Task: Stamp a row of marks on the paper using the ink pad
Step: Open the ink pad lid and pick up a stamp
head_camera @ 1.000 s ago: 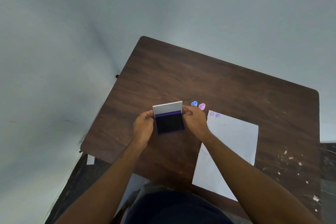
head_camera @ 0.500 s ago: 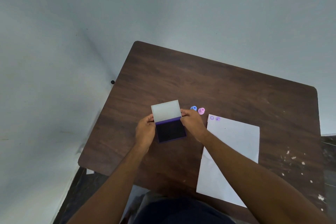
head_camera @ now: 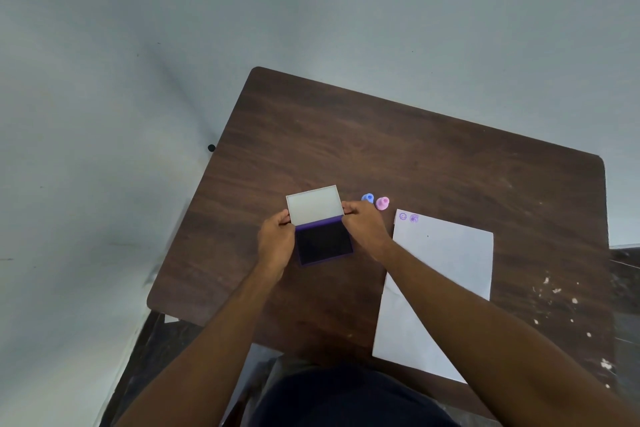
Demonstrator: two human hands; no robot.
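A purple ink pad [head_camera: 323, 241] lies open on the dark wooden table [head_camera: 398, 149], its dark pad showing and its white lid [head_camera: 313, 204] tilted back. My left hand [head_camera: 275, 243] grips the case at its left side, fingertips at the hinge. My right hand [head_camera: 365, 229] pinches the lid's right edge. A blue stamp [head_camera: 367, 198] and a pink stamp [head_camera: 382, 203] stand just right of the lid. A white sheet of paper [head_camera: 446, 270] lies to the right, with two purple marks [head_camera: 408, 217] at its top left corner.
White paint flecks [head_camera: 554, 291] dot the table's right side. The table's far half is bare wood. Pale walls surround it, with a small black object [head_camera: 211, 148] off the left edge.
The lid has swung further back, from nearly upright to lying more open. Both hands stay on the ink pad's sides.
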